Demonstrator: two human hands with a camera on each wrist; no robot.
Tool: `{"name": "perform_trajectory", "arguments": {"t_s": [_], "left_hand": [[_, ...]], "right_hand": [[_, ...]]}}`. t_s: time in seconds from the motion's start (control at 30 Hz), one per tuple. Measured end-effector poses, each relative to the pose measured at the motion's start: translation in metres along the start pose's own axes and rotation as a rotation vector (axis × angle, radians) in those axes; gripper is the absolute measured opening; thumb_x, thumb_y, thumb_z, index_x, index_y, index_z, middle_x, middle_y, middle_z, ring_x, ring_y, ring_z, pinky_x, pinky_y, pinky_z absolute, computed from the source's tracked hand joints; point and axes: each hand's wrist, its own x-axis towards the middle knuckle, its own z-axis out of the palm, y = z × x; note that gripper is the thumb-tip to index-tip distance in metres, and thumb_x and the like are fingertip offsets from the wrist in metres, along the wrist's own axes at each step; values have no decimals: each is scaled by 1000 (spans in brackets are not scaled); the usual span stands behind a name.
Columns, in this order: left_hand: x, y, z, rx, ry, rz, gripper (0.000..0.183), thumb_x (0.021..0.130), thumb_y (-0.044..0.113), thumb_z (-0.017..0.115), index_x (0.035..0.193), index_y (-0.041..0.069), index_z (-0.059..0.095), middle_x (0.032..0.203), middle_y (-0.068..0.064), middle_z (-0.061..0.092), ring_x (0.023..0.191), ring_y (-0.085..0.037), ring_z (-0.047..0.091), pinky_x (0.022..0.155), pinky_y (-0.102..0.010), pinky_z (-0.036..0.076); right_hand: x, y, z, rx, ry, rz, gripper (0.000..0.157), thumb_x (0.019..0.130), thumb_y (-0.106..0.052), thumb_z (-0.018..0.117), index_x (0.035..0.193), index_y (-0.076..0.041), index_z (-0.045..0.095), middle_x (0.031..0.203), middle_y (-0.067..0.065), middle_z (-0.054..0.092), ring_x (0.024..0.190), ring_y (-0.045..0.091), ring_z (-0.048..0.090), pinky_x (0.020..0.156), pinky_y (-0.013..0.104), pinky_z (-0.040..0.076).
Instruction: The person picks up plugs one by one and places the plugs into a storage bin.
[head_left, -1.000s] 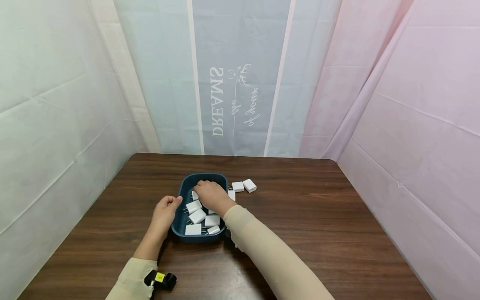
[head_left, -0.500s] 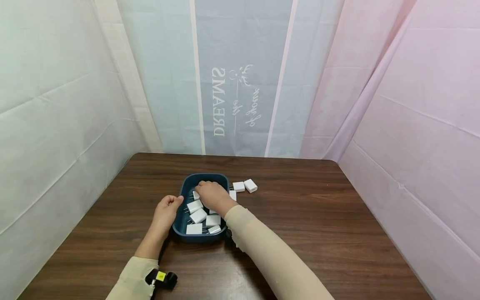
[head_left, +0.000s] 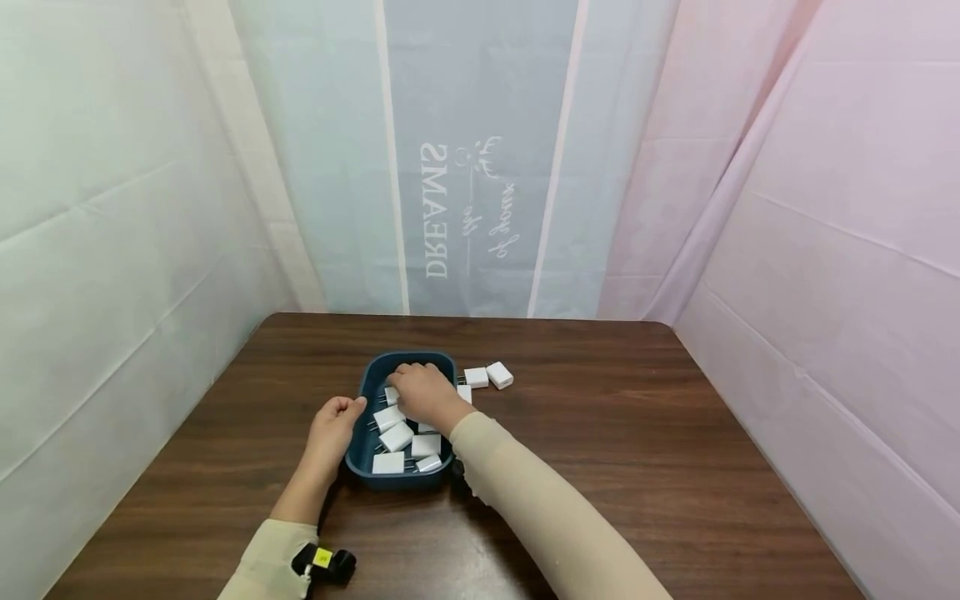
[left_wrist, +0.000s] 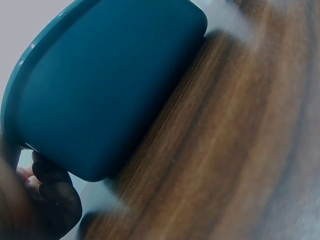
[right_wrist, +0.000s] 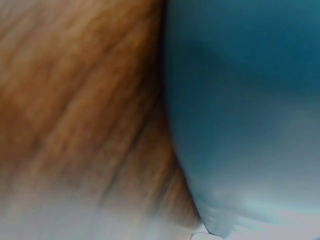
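A dark blue plastic bin [head_left: 363, 475] stands on the table, holding several white plug-in chargers [head_left: 388, 463] with metal prongs. My left hand [head_left: 330, 433] grips the bin's left rim between thumb and curled fingers; the left wrist view shows the fingers [left_wrist: 57, 192] against the bin's outer side [left_wrist: 100, 90]. Reaching over the right wall, my right hand [head_left: 426, 393] is inside the far part of the bin. A charger [head_left: 392, 396] lies right by its fingers. Whether the right fingers hold anything is hidden beneath the hand. The right wrist view shows only the bin's wall [right_wrist: 240, 100] and wood.
Right of the bin, white chargers lie on the brown wooden table [head_left: 600, 433]: one charger [head_left: 476, 377], another charger [head_left: 500, 375] and one partly hidden charger [head_left: 465, 392] close to the bin wall. A printed curtain [head_left: 480, 100] hangs behind the table. White cloth walls flank both sides.
Both hands keep their places at the bin. The head view shifts slightly; the chargers look unmoved.
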Motion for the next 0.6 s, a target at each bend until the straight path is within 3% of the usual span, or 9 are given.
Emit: {"name": "perform_trajectory", "arguments": {"t_s": [0.6], "left_hand": [[1,-1,-1,0,-5,-5,38,106,39,54,110,1,55,94,-8,50,92,-24,48,77,-35,38]], "right_hand": [[-12,2,-10,35,72,-27,41,102,-34,62,142,-22,60,137,-2,61,126,17,59,107,41,47]]}}
